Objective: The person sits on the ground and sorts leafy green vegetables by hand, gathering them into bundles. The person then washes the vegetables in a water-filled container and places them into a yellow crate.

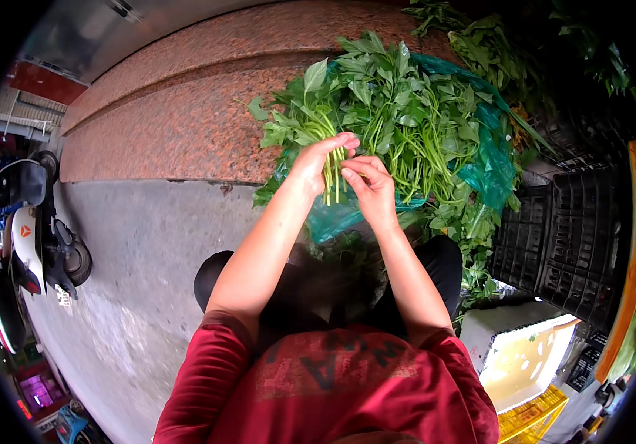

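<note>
My left hand (313,161) is closed around a small bunch of leafy green stems (320,129). The leaves point away from me, and the cut stem ends hang below the palm. Close by on the right, my right hand (374,186) has its thumb and index fingertips drawn together at the edge of those stems. Whether a stem is pinched between them is too small to tell. Just beyond both hands lies a large heap of the same leafy greens (406,122), resting on a green plastic bag (490,161).
A speckled reddish stone step (173,122) runs along the far side. Black plastic crates (578,244), a white foam box (476,336) and a yellow crate (540,413) stand at right. More greens (479,250) lie beside my knee. Parked scooters (29,238) line the left.
</note>
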A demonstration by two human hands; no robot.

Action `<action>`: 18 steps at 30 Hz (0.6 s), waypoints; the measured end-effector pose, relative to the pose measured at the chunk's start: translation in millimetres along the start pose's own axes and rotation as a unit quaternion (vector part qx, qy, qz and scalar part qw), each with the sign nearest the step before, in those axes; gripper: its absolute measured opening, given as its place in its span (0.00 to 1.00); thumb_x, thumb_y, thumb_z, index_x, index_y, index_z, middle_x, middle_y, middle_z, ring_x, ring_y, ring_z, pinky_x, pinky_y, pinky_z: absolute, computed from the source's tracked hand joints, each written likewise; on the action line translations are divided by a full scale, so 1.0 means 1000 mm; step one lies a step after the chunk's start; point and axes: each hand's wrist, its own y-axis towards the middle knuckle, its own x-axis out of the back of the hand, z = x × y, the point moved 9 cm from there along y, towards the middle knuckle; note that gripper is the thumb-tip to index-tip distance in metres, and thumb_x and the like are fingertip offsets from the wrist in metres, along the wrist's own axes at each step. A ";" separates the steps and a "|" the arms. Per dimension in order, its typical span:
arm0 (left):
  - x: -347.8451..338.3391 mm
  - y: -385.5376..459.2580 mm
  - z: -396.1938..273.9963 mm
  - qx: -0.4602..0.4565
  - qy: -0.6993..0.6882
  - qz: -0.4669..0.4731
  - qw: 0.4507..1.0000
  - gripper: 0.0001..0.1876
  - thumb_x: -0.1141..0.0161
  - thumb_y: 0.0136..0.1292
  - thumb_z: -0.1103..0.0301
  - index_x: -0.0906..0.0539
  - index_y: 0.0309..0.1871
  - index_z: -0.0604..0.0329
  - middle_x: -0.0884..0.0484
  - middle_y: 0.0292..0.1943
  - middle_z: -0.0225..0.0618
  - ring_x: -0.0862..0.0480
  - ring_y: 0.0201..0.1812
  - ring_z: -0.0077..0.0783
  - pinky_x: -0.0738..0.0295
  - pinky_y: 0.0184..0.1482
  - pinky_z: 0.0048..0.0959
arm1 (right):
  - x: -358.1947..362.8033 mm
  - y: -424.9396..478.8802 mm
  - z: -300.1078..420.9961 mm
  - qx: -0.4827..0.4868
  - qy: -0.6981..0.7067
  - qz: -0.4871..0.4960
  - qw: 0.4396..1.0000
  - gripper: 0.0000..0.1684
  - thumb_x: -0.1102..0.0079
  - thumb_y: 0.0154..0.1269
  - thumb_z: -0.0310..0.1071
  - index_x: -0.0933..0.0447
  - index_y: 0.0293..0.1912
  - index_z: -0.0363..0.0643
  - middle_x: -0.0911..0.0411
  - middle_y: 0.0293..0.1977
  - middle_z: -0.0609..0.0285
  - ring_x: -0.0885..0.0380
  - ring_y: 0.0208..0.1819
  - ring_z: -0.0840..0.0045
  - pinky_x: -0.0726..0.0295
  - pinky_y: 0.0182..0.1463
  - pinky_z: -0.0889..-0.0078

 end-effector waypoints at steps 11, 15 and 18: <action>0.001 -0.014 -0.034 -0.006 0.085 0.015 0.996 0.18 0.46 0.58 0.60 0.25 0.50 0.55 0.27 0.56 0.33 0.32 0.60 0.30 0.37 0.55 0.36 | -0.017 -0.095 -0.062 -0.156 -0.261 0.367 0.879 0.18 0.41 0.56 0.29 0.27 0.48 0.43 0.25 0.38 0.56 0.23 0.33 0.71 0.25 0.40 0.74; -0.018 -0.020 -0.026 0.004 0.080 0.089 0.993 0.20 0.47 0.57 0.64 0.27 0.53 0.59 0.29 0.58 0.36 0.34 0.61 0.32 0.33 0.54 0.39 | 0.018 -0.054 -0.072 -0.341 0.081 0.064 0.935 0.21 0.44 0.61 0.37 0.30 0.53 0.41 0.24 0.41 0.60 0.29 0.26 0.82 0.30 0.30 0.81; -0.027 -0.023 -0.006 0.060 0.037 0.134 0.988 0.21 0.47 0.58 0.68 0.28 0.54 0.66 0.27 0.55 0.40 0.23 0.49 0.33 0.24 0.46 0.33 | 0.005 -0.008 -0.047 -0.244 0.316 0.019 0.917 0.16 0.46 0.64 0.39 0.26 0.47 0.40 0.23 0.34 0.67 0.32 0.24 0.88 0.35 0.28 0.88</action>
